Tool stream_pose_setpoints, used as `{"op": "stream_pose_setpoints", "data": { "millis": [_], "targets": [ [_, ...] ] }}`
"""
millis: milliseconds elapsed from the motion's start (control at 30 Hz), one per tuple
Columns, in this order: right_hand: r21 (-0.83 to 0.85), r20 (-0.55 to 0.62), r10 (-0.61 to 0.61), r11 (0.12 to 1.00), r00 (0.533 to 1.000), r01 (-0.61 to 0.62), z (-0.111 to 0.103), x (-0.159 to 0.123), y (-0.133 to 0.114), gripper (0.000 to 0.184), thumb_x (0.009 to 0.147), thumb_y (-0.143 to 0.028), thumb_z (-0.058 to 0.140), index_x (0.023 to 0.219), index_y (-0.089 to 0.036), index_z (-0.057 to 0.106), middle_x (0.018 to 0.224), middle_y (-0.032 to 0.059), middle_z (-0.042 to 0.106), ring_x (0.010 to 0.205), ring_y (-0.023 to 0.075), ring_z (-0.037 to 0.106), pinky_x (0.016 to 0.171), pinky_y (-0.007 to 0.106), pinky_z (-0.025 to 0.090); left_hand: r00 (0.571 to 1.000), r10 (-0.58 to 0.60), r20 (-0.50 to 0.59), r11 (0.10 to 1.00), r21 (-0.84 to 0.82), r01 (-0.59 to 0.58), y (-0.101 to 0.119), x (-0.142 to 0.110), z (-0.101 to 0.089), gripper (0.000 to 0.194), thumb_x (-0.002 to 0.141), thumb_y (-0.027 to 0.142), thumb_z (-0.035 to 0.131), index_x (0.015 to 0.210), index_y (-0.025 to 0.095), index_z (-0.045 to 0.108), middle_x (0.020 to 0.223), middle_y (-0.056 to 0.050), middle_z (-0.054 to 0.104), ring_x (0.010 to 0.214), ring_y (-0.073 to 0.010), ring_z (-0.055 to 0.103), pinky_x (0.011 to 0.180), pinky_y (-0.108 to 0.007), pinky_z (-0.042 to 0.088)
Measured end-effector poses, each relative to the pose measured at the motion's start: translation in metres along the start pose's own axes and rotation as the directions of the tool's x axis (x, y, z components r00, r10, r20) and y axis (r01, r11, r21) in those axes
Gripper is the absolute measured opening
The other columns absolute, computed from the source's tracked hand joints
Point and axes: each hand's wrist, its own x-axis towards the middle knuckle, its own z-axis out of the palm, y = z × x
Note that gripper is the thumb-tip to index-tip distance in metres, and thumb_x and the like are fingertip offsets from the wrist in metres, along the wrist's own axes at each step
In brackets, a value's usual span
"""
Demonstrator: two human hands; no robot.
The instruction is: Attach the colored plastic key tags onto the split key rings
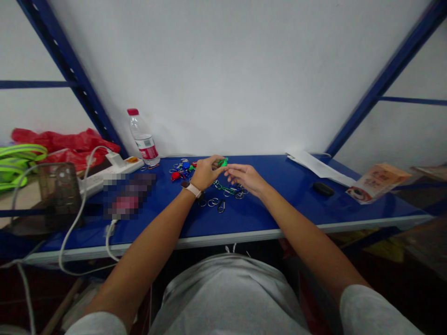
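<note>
My left hand (pixel 206 173), with a watch on its wrist, is closed around a small green plastic piece (pixel 223 163). Just right of it, my right hand (pixel 245 177) has its fingers drawn together close to the green piece; whatever lies between them is too small to make out. Beneath my hands are metal rings and a green chain (pixel 227 190) on the blue table (pixel 251 218). Nearer to me lie several loose split rings (pixel 213 202) and a small dark clip (pixel 221 206). Left of my left hand is a pile with a red piece (pixel 175 176) and a blue piece (pixel 186 165).
A water bottle (pixel 144 139) stands at the back left, beside a white power strip (pixel 96 180). A blurred-out phone-like object (pixel 129 197) with a cable lies at left. To the right are white paper (pixel 310 165), a black object (pixel 323 189) and a printed carton (pixel 379 183).
</note>
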Motion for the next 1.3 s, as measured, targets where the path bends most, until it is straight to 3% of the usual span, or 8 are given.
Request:
{"op": "stream_pose_setpoints", "data": {
  "millis": [333, 467, 633, 867, 1100, 1300],
  "targets": [
    [-0.025, 0.021, -0.015, 1.0, 1.0, 0.015, 0.0, 0.001, 0.001, 0.024, 0.079, -0.031, 0.069, 0.098, -0.015, 0.071, 0.091, 0.0068, 0.07, 0.068, 0.0114, 0.06, 0.061, 0.025, 0.048, 1.0, 0.006, 0.001, 1.0, 0.008, -0.006, -0.001, 0.0, 0.0, 0.029, 0.08, 0.025, 0.075, 0.107, 0.016, 0.068, 0.094, -0.006, 0.076, 0.084, -0.0165, 0.072, 0.081, -0.029, 0.057],
    [-0.051, -0.061, -0.034, 0.998, 0.998, 0.031, -0.002, 0.004, 0.002, 0.042, 0.08, -0.028, 0.066, 0.121, -0.015, 0.064, 0.085, 0.0051, 0.07, 0.064, 0.0117, 0.06, 0.059, 0.025, 0.047, 1.0, 0.006, 0.002, 1.0, 0.011, -0.006, -0.001, 0.001, 0.0, 0.03, 0.08, 0.028, 0.075, 0.107, 0.016, 0.068, 0.092, -0.006, 0.076, 0.082, -0.0169, 0.072, 0.079, -0.029, 0.057],
    [-0.215, -0.065, -0.191, 0.961, 0.979, 0.173, -0.005, 0.006, 0.004, 0.066, 0.079, -0.025, 0.063, 0.143, -0.019, 0.048, 0.077, -0.0001, 0.068, 0.058, 0.0116, 0.057, 0.056, 0.025, 0.047, 1.0, 0.009, 0.018, 0.999, 0.035, -0.01, -0.003, 0.0, 0.001, 0.031, 0.08, 0.03, 0.075, 0.107, 0.017, 0.069, 0.091, -0.005, 0.076, 0.079, -0.0169, 0.071, 0.078, -0.029, 0.056],
    [-0.345, -0.02, -0.29, 0.9, 0.957, 0.265, -0.006, 0.007, 0.013, 0.06, 0.079, -0.024, 0.059, 0.138, -0.017, 0.055, 0.076, 0.0, 0.064, 0.058, 0.011, 0.057, 0.062, 0.028, 0.052, 1.0, 0.015, 0.028, 0.999, 0.04, -0.016, -0.002, 0.0, 0.0, 0.034, 0.078, 0.031, 0.077, 0.107, 0.015, 0.069, 0.089, -0.006, 0.076, 0.075, -0.0163, 0.07, 0.076, -0.028, 0.055],
    [-0.401, -0.028, -0.271, 0.885, 0.962, 0.238, -0.008, 0.008, 0.015, 0.059, 0.081, -0.027, 0.058, 0.139, -0.015, 0.054, 0.078, 0.0023, 0.068, 0.059, 0.012, 0.058, 0.062, 0.03, 0.052, 0.999, 0.016, 0.048, 0.998, 0.057, -0.019, 0.001, 0.0, -0.001, 0.033, 0.078, 0.03, 0.076, 0.107, 0.015, 0.069, 0.087, -0.006, 0.075, 0.074, -0.0163, 0.07, 0.076, -0.028, 0.055],
    [-0.418, -0.011, -0.252, 0.88, 0.968, 0.225, -0.01, 0.008, 0.017, 0.058, 0.081, -0.028, 0.059, 0.137, -0.013, 0.056, 0.08, 0.0036, 0.07, 0.058, 0.0122, 0.059, 0.062, 0.03, 0.053, 1.0, 0.001, 0.003, 0.999, 0.045, -0.001, 0.0, 0.0, 0.0, 0.034, 0.078, 0.032, 0.077, 0.107, 0.017, 0.069, 0.089, -0.005, 0.075, 0.076, -0.0166, 0.07, 0.077, -0.03, 0.055]
  ]
}}
